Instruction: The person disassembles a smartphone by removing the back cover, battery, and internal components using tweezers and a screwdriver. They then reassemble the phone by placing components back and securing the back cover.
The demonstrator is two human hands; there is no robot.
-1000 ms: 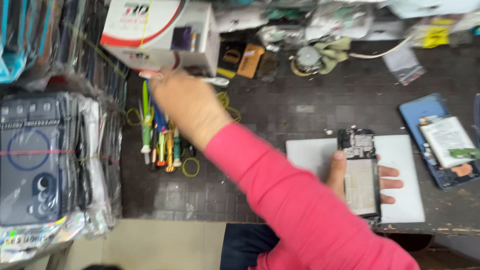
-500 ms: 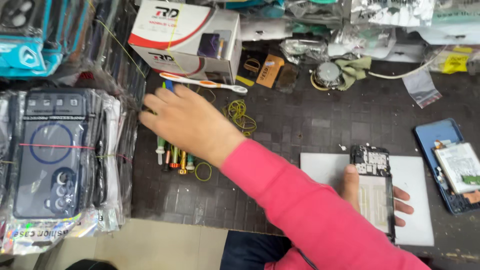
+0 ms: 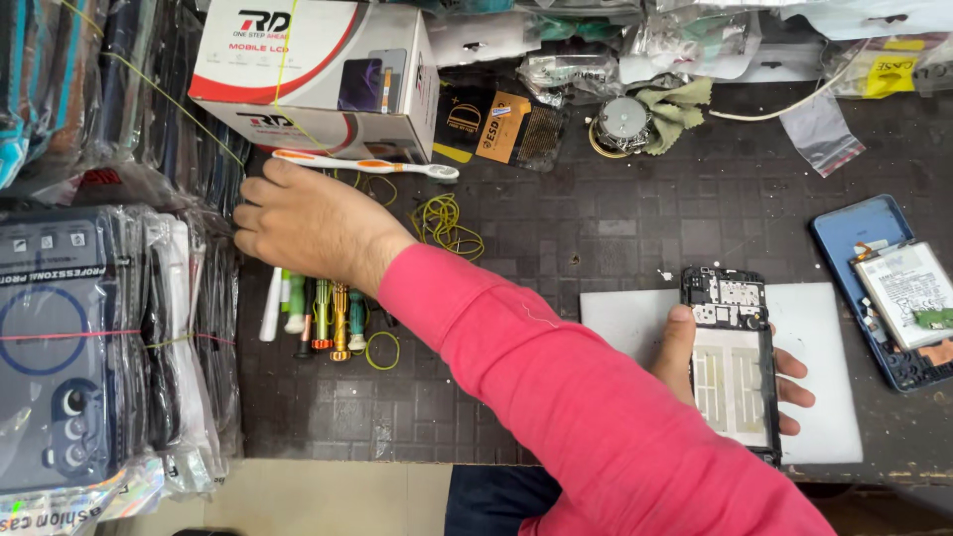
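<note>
**Head view: right hand moved left off the tools, left hand still clamped on the opened phone**

Head camera, compared with half a second ago: right hand (image 3: 308, 223) shifted toward nine o'clock, off the row of small screwdrivers (image 3: 333, 318), which now lies uncovered at its six o'clock. Left hand (image 3: 740, 382) unchanged.

Stacks of bagged phone cases (image 3: 89, 347) at nine o'clock of the dark bench, clear wrappers, dark blue case on top, bound with thin bands. White-and-red carton (image 3: 308, 74) at eleven o'clock, boxy, with a phone picture on its face. White mat (image 3: 824, 397) at four o'clock. Blue phone shell (image 3: 844, 233) at three o'clock, white battery inside. Black-and-orange packet (image 3: 496, 124) at twelve o'clock, beside the carton. Yellow-labelled clear bag (image 3: 888, 69) at one o'clock.

Right arm in a pink sleeve, crossed over from five o'clock, palm down, fingers curled against the case wrappers; cannot tell whether anything is gripped. White-and-orange toothbrush (image 3: 362, 166) just at its twelve o'clock, yellow rubber bands (image 3: 447, 220) at its three o'clock.

Left hand under the opened phone (image 3: 735, 367) over the mat, thumb on the left edge, fingers wrapped round the right. Hands well apart.
</note>
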